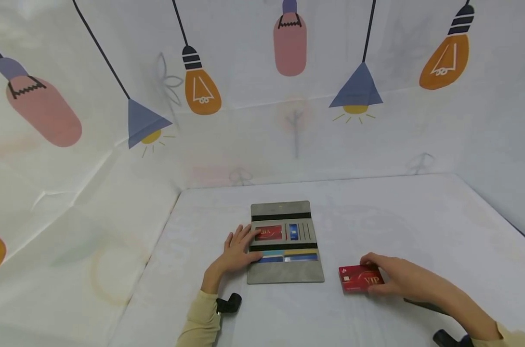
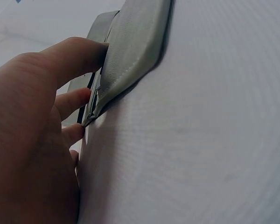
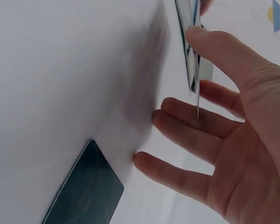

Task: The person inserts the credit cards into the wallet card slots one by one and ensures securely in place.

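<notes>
A grey card wallet lies unfolded on the table, with a red VIP card and several blue-edged cards in its slots. My left hand rests along its left edge, fingers spread. In the left wrist view, the thumb touches the wallet's flap. To the right of the wallet, my right hand pinches a small stack of red VIP cards between thumb and fingers. The right wrist view shows this stack edge-on, the other fingers stretched out below.
A dark card with faint lettering lies on the white table, partly hidden under my right forearm in the head view. White cloth walls with printed lamps stand behind and at both sides of the table.
</notes>
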A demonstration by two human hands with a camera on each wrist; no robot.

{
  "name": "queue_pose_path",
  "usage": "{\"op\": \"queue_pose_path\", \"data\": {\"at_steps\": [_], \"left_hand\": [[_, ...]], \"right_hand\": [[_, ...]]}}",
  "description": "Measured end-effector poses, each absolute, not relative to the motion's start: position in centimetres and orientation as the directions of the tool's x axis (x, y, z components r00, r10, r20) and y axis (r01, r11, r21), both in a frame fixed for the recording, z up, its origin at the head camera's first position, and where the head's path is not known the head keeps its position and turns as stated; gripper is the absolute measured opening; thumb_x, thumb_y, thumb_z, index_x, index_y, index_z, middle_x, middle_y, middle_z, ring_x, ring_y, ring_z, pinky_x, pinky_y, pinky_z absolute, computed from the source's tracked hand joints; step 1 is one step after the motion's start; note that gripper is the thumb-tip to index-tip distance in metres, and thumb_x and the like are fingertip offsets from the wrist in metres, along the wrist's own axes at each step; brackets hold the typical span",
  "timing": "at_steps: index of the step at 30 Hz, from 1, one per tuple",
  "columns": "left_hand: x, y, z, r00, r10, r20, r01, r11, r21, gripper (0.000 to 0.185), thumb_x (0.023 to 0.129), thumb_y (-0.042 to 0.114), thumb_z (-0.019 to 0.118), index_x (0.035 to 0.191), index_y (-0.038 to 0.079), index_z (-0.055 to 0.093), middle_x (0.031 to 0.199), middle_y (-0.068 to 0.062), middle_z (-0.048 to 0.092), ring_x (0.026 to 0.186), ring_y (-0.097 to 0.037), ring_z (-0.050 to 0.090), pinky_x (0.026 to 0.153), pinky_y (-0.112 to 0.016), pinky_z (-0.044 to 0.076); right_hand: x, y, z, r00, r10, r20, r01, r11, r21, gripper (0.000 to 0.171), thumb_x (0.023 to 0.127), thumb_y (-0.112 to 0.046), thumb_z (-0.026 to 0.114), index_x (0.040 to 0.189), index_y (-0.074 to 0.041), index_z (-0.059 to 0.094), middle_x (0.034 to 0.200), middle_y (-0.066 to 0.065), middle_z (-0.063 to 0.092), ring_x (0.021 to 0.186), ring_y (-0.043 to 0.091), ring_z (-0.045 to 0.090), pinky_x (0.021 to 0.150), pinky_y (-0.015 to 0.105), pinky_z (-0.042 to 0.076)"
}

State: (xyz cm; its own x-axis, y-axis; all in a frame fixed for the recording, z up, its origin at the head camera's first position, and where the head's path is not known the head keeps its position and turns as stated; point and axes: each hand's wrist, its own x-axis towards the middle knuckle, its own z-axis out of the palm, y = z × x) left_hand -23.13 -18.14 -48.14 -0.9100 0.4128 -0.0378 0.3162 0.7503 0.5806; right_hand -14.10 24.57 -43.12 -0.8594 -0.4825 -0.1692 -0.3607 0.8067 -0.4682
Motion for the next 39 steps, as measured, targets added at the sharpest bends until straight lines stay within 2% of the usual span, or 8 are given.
{"op": "queue_pose_path", "data": {"at_steps": [6,19,24,32,39], "left_hand": [[-23.0,-18.1,-48.1,-0.91,0.411,-0.049,0.313,0.76,0.57,0.068,0.091,0.042,0.06,0.152,0.018,0.04,0.163,-0.015,0.02,0.152,-0.036,0.002,0.118,-0.059,-0.001],[-23.0,-18.2,-48.0,-0.903,0.429,-0.033,0.33,0.739,0.587,0.069,0.091,0.04,0.06,0.152,0.016,0.039,0.164,-0.014,0.02,0.152,-0.037,0.003,0.118,-0.06,0.0],[-22.9,-18.2,-48.0,-0.903,0.43,-0.023,0.335,0.735,0.59,0.069,0.091,0.039,0.061,0.152,0.014,0.04,0.163,-0.015,0.021,0.152,-0.038,0.004,0.117,-0.061,0.0],[-23.2,-18.1,-48.0,-0.906,0.421,-0.039,0.322,0.748,0.58,0.069,0.092,0.042,0.061,0.153,0.018,0.038,0.164,-0.013,0.019,0.153,-0.036,0.002,0.118,-0.059,-0.001],[-23.2,-18.1,-48.1,-0.909,0.415,-0.038,0.318,0.75,0.58,0.069,0.091,0.042,0.061,0.152,0.018,0.039,0.164,-0.013,0.019,0.152,-0.036,0.003,0.118,-0.06,0.0]], "right_hand": [[-15.1,24.3,-43.0,-0.874,-0.459,-0.161,-0.334,0.807,-0.487,0.065,0.079,-0.044,0.08,0.13,-0.01,0.059,0.123,0.006,0.064,0.105,0.023,0.059,0.084,0.043,0.057],[-18.7,22.8,-42.5,-0.89,-0.437,-0.128,-0.336,0.82,-0.463,0.059,0.079,-0.038,0.082,0.125,-0.007,0.061,0.113,0.006,0.067,0.098,0.023,0.06,0.082,0.046,0.057],[-19.8,22.0,-42.5,-0.896,-0.424,-0.132,-0.319,0.821,-0.474,0.058,0.081,-0.038,0.08,0.126,-0.008,0.06,0.114,0.007,0.066,0.101,0.023,0.059,0.083,0.046,0.056],[-21.4,20.4,-42.5,-0.895,-0.427,-0.125,-0.316,0.808,-0.497,0.057,0.084,-0.036,0.078,0.13,-0.007,0.058,0.12,0.009,0.065,0.104,0.024,0.058,0.089,0.048,0.054],[-22.4,19.2,-42.5,-0.901,-0.427,-0.073,-0.348,0.813,-0.467,0.054,0.086,-0.033,0.076,0.129,-0.005,0.058,0.119,0.012,0.065,0.101,0.024,0.06,0.087,0.047,0.055]]}}
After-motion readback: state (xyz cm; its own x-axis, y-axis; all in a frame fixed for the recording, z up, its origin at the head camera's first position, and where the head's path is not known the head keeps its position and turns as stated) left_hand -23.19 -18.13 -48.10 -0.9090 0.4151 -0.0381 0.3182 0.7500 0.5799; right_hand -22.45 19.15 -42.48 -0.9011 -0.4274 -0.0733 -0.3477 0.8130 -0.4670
